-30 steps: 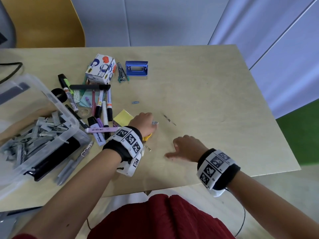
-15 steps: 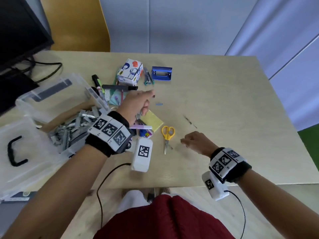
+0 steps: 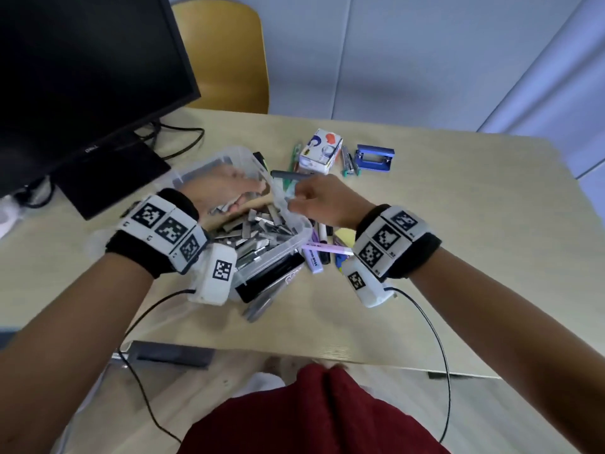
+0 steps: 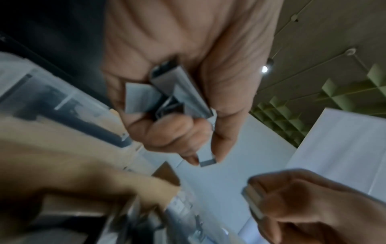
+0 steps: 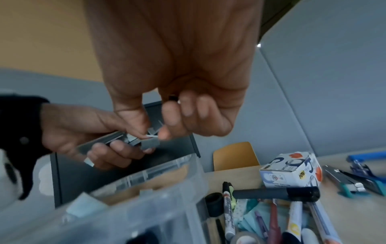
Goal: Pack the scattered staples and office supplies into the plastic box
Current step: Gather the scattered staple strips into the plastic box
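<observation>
The clear plastic box (image 3: pixel 302 229) stands left of centre on the table, with a heap of grey staple strips (image 3: pixel 258 227) in it. My left hand (image 3: pixel 226 191) hovers over the box. Its curled fingers grip a bunch of staple strips (image 4: pixel 181 89), and one short strip (image 4: pixel 206 161) is pinched at the fingertips. My right hand (image 3: pixel 314 198) is at the box's right rim, just beside the left hand. Its thumb and forefinger pinch a small staple piece (image 5: pixel 152 136).
Markers and pens (image 3: pixel 319 244) lie right of the box, with a white tape box (image 3: pixel 320 150), a stapler (image 3: pixel 348 163) and a blue hole punch (image 3: pixel 375 157) behind. A black monitor (image 3: pixel 82 77) and cables (image 3: pixel 176 139) stand at back left. A yellow chair (image 3: pixel 226 57) is beyond the table.
My left hand has carried its staple strips from the pen pile leftward to above the box. My right hand has risen from the table and moved left to the box's rim.
</observation>
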